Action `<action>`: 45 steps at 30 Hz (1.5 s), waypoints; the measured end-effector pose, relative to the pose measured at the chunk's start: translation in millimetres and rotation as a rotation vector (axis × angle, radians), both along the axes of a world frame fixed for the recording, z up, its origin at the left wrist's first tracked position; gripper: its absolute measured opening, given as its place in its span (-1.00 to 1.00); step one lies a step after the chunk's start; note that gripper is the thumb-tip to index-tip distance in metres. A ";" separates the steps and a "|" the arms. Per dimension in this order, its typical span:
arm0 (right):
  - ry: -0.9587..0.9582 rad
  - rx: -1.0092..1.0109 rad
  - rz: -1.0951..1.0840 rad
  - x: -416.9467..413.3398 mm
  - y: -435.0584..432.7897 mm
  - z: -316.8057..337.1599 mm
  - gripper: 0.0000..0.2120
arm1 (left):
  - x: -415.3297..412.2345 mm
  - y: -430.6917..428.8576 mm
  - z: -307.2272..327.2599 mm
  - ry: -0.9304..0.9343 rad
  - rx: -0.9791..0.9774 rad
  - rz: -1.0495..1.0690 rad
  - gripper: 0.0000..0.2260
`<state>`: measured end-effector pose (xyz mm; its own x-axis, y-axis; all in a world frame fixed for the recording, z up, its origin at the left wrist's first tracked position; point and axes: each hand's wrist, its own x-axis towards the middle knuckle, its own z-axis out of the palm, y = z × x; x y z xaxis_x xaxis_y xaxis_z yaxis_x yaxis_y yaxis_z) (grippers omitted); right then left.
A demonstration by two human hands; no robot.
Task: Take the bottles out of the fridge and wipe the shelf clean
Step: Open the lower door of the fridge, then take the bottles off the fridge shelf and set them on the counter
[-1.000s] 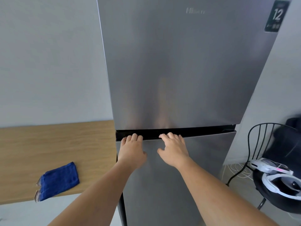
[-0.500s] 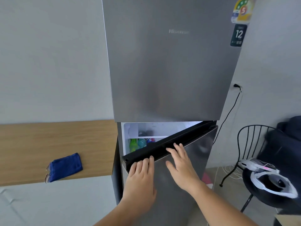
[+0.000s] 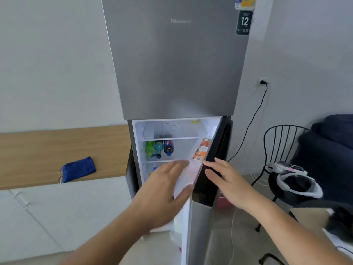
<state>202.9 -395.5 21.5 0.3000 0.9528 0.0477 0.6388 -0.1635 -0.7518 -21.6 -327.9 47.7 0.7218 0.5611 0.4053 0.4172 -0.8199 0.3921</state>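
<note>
The grey fridge's lower door [image 3: 210, 169] stands swung wide to the right. Inside, three bottles lie on a white shelf [image 3: 183, 160]: a green bottle [image 3: 150, 148], a teal bottle [image 3: 158, 148] and a dark cola bottle [image 3: 168, 147]. My left hand [image 3: 164, 190] hovers in front of the opening with fingers spread, holding nothing. My right hand [image 3: 225, 180] rests flat against the door's dark top edge, fingers apart. A folded blue cloth [image 3: 78, 169] lies on the wooden counter [image 3: 57, 150] to the left.
Orange cartons [image 3: 202, 150] sit in the door rack. A black wire chair [image 3: 282, 150] with a white headset [image 3: 294, 176] stands right of the fridge. A power cable [image 3: 252, 119] runs from a wall socket. The upper fridge door [image 3: 175, 60] is closed.
The lower door went from closed to wide open, swinging right. Both hands came off its top edge: the left moved in front of the opening, the right followed the door.
</note>
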 end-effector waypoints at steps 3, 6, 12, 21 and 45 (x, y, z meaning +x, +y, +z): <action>0.004 -0.101 0.025 -6.3 -46.7 6.0 -0.25 | -8.8 13.7 -13.2 0.068 -0.142 0.121 -0.44; -0.032 -0.164 -0.002 -9.2 -88.4 6.4 -0.19 | -17.9 15.8 -26.4 0.119 -0.222 0.184 -0.45; -0.452 -0.185 -0.227 -13.2 -141.2 -9.3 -0.11 | -20.0 0.2 -46.9 0.140 -0.363 0.234 -0.51; -0.982 0.089 -0.613 -13.0 -165.2 -61.4 -0.23 | -2.6 43.0 -61.6 0.140 -0.390 0.246 -0.50; -0.262 0.015 -0.169 9.6 296.0 -157.1 -0.59 | 112.6 339.5 -167.2 0.181 -0.439 0.236 -0.48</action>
